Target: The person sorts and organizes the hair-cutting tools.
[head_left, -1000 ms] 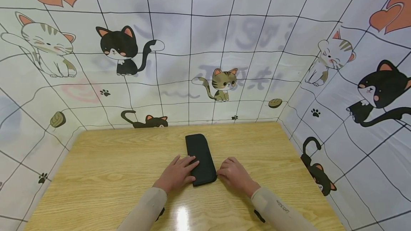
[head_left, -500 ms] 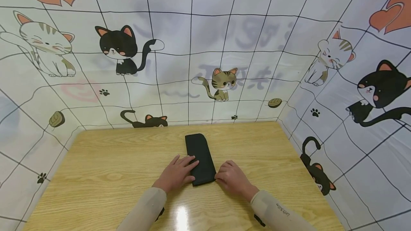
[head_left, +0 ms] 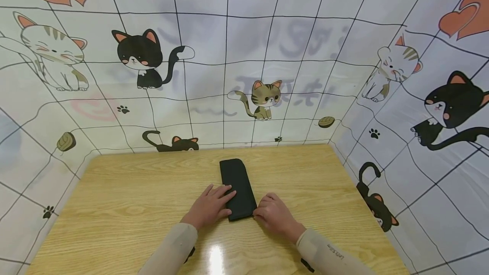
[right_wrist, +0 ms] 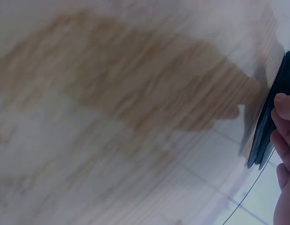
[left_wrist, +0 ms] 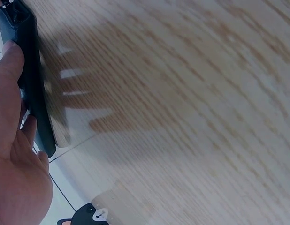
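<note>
A long, flat black zip case (head_left: 237, 181) with one rounded far corner lies on the table, running away from me. My left hand (head_left: 208, 208) rests its spread fingers on the case's left side, its thumb by the near left corner. At the near right corner my right hand (head_left: 278, 215) has its fingers curled, thumb and forefinger pinching what seems to be the zipper pull, mostly hidden by the fingertips. In the left wrist view small shiny bits show at the near end of the case (left_wrist: 30, 61). The right wrist view shows the thumb against the case's edge (right_wrist: 264, 124).
The light wooden table (head_left: 145, 190) extends on all sides of the case, with a bright reflection near its front. A white cloth (head_left: 206, 75) printed with cats and grid lines hangs behind it and along both sides.
My right hand has slid a little toward me and to the left, round the near right corner of the case. The left hand stays on the case, which hardly moves.
</note>
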A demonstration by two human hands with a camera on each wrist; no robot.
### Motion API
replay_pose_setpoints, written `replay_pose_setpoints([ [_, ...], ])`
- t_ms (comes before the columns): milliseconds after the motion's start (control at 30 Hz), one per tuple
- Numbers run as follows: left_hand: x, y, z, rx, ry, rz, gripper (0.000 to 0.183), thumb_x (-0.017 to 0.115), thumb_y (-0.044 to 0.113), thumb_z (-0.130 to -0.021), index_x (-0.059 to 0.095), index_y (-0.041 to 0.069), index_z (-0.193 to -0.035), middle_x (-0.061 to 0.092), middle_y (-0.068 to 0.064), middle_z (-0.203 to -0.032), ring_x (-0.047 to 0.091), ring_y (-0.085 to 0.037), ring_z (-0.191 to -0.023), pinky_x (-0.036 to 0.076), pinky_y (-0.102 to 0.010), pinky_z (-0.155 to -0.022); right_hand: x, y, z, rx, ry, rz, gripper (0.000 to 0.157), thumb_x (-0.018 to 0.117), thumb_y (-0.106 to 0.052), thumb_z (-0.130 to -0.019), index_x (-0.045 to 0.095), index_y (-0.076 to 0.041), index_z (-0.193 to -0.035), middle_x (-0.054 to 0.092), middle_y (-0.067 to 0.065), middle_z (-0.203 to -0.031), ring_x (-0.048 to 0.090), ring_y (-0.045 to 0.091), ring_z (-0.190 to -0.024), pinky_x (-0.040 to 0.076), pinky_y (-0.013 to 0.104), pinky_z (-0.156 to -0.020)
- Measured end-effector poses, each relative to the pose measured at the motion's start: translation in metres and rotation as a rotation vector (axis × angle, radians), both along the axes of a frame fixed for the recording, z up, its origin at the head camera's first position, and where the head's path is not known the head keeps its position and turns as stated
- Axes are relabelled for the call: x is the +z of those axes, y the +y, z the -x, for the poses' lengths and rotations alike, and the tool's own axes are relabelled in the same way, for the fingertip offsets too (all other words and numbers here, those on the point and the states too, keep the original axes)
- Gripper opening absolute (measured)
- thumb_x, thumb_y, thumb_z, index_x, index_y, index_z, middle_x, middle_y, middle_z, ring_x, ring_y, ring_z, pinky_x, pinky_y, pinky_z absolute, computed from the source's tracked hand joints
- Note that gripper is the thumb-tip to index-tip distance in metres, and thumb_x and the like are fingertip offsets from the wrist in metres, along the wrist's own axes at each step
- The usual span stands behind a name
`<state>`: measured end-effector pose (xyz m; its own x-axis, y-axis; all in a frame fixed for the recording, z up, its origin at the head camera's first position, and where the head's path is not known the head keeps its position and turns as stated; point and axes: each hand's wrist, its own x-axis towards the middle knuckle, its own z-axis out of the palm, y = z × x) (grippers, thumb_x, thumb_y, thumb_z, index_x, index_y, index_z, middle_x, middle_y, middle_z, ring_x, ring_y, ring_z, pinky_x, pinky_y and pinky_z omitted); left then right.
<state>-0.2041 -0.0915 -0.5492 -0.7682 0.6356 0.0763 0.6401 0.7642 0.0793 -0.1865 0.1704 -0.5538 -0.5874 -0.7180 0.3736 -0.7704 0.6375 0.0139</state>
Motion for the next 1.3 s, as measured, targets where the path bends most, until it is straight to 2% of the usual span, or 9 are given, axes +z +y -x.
replay_pose_setpoints([
  [200,-0.001,0.0,0.001,-0.003,-0.004,-0.006,0.058,0.047,0.049,-0.09,0.036,0.025,-0.142,0.034,-0.001,-0.147,0.034,-0.02,-0.135,0.023,-0.048,-0.111,0.001,-0.009,-0.006,0.011,-0.006,0.016,0.005,0.069,-0.025,-0.08,0.072,-0.024,-0.075,0.063,-0.012,-0.068,0.052,0.006,-0.067,0.041,0.029,-0.08],
  [533,-0.001,0.0,0.0,0.007,-0.04,-0.034,0.058,0.046,0.048,-0.091,0.034,0.026,-0.142,0.031,-0.001,-0.149,0.031,-0.02,-0.136,0.02,-0.049,-0.112,-0.001,-0.022,-0.014,-0.047,0.012,-0.014,0.004,0.072,-0.027,-0.076,0.071,-0.024,-0.074,0.064,-0.012,-0.069,0.053,0.006,-0.068,0.039,0.028,-0.076],
  [767,-0.003,0.0,0.001,-0.001,-0.006,-0.023,0.058,0.045,0.05,-0.091,0.036,0.025,-0.142,0.034,-0.002,-0.147,0.034,-0.021,-0.135,0.023,-0.049,-0.111,-0.005,-0.03,-0.017,-0.074,0.031,-0.039,0.004,0.072,-0.027,-0.077,0.07,-0.027,-0.073,0.066,-0.013,-0.07,0.053,0.006,-0.068,0.038,0.028,-0.076],
  [1067,-0.008,-0.001,0.002,-0.01,0.026,-0.055,0.057,0.048,0.048,-0.09,0.038,0.024,-0.141,0.035,-0.002,-0.147,0.035,-0.022,-0.134,0.024,-0.05,-0.11,-0.003,-0.046,-0.021,-0.103,0.072,-0.089,0.009,0.069,-0.028,-0.08,0.071,-0.027,-0.071,0.066,-0.013,-0.068,0.051,0.007,-0.067,0.037,0.029,-0.079],
  [1300,-0.006,0.0,0.001,-0.013,0.023,-0.054,0.057,0.048,0.048,-0.09,0.039,0.023,-0.14,0.036,-0.003,-0.146,0.035,-0.023,-0.134,0.024,-0.05,-0.11,-0.004,-0.059,-0.024,-0.08,0.147,-0.111,0.014,0.067,-0.023,-0.08,0.069,-0.028,-0.067,0.065,-0.011,-0.065,0.051,0.008,-0.065,0.037,0.03,-0.078],
])
